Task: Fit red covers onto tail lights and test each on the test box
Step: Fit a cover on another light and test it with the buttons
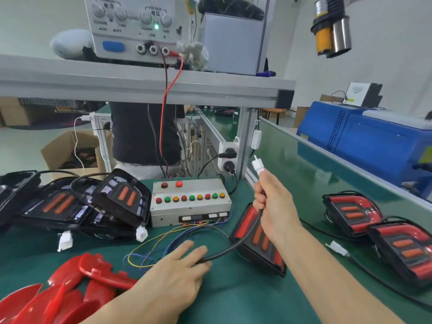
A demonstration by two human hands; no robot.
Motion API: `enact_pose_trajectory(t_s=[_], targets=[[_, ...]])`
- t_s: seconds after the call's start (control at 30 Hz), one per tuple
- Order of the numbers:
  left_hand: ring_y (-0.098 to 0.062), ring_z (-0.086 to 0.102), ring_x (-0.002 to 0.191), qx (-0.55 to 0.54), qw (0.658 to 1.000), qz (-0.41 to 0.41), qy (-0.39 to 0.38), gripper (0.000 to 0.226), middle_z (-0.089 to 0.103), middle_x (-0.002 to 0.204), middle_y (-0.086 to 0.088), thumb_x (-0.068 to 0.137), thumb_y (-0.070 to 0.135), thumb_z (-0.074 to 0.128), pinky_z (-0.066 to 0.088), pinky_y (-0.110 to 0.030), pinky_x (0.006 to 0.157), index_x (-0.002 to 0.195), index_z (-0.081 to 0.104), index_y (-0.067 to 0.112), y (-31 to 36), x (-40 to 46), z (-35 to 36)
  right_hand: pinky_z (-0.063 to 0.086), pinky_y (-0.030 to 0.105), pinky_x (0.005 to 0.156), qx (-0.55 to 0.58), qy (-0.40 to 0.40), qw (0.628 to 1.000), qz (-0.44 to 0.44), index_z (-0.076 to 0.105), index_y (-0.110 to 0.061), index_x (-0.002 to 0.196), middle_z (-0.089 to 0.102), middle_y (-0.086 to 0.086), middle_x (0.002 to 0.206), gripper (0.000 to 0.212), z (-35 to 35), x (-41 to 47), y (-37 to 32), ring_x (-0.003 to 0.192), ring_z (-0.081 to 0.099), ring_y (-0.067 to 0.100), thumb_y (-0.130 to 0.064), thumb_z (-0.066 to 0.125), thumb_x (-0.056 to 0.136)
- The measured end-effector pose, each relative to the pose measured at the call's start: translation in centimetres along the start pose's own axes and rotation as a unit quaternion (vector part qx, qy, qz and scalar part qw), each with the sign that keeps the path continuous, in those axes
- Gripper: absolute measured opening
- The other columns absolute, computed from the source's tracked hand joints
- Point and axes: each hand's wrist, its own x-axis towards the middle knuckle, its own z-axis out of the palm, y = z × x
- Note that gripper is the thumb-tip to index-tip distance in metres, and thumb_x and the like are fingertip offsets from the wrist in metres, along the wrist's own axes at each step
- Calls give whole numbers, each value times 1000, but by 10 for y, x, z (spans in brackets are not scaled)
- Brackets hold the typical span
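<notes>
A tail light with a red cover lies on the green mat right of the grey test box. My right hand grips its black cable just below the white plug, holding the plug up in the air. My left hand lies low on the mat, fingers stretched over the same black cable. Bare tail lights without covers are heaped at the left. Loose red covers pile at the bottom left. Two covered tail lights lie at the right.
A power supply stands on the shelf above, with red and black leads running down to the test box. Coloured wires loop in front of the box. A blue machine sits beyond the right rail. A person stands behind the bench.
</notes>
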Motion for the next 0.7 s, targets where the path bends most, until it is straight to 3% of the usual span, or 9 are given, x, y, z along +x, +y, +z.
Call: enact_pose_trajectory(t_s=[0.03, 0.1, 0.2, 0.3, 0.4, 0.47, 0.57, 0.63, 0.7], targets=[[-15, 69, 86, 13, 1000, -7, 16, 48, 67, 73, 15, 94, 16, 40, 38, -35, 90, 61, 74, 23, -2, 0, 2, 23, 15, 41, -9, 9, 1000, -7, 62, -24, 93, 36, -6, 63, 15, -1, 2, 1, 47, 25, 4, -20, 50, 101], [-17, 70, 90, 54, 998, 1, 44, 44, 67, 72, 14, 89, 15, 41, 37, -39, 94, 57, 69, 26, -6, -4, 2, 26, 14, 42, -22, 33, 999, -18, 64, -29, 104, 37, -9, 59, 15, -3, 6, 4, 47, 28, 4, -20, 52, 100], [-22, 59, 118, 44, 998, 33, 42, 24, 67, 96, 17, 84, 26, 52, 30, -52, 103, 62, 60, 32, -6, -13, -5, 29, 15, 44, -49, 68, 996, -34, 61, -37, 108, 38, -11, 57, 20, -7, 11, 9, 48, 30, 4, -21, 54, 99], [-25, 39, 135, 19, 996, 45, 69, 27, 62, 110, 21, 95, 27, 42, 17, -53, 111, 70, 50, 33, -5, -22, -1, 31, 15, 52, -68, 98, 992, -50, 63, -34, 115, 43, -12, 66, 22, -13, 17, 16, 57, 35, 3, -22, 53, 99], [-6, 48, 119, -68, 993, -31, 92, 47, 64, 96, 22, 103, 29, 15, 14, -34, 114, 74, 52, 37, -6, -26, -6, 34, 17, 65, -66, 113, 989, -64, 64, -25, 124, 49, -16, 80, 28, -20, 22, 24, 69, 43, 1, -22, 55, 98], [2, 60, 91, -154, 978, -94, 108, 55, 66, 85, 24, 102, 36, 21, 24, -23, 105, 72, 66, 39, -11, -27, -18, 35, 17, 70, -67, 112, 989, -76, 63, -22, 127, 50, -17, 82, 29, -22, 23, 27, 72, 45, 1, -22, 55, 98], [1, 62, 83, -435, 876, -154, 140, 12, 67, 91, 19, 90, 39, 58, 41, -17, 87, 94, 69, 35, -21, -34, -28, 36, 20, 76, -68, 110, 987, -97, 62, -21, 128, 51, -18, 82, 31, -21, 24, 27, 74, 47, 1, -21, 56, 98], [-3, 65, 82, -586, 754, -257, 150, 19, 71, 91, 9, 81, 38, 72, 47, -12, 80, 100, 69, 38, -28, -37, -30, 38, 19, 78, -76, 96, 986, -117, 65, -24, 125, 56, -19, 82, 28, -18, 21, 22, 75, 51, 0, -22, 57, 97], [-5, 65, 72, -641, 643, -368, 200, 22, 72, 83, -2, 74, 17, 76, 50, -12, 70, 91, 72, 31, -39, -32, -26, 44, 13, 79, -103, 53, 983, -142, 67, -35, 112, 66, -23, 86, 22, -14, 14, 17, 81, 58, -5, -23, 57, 97]])
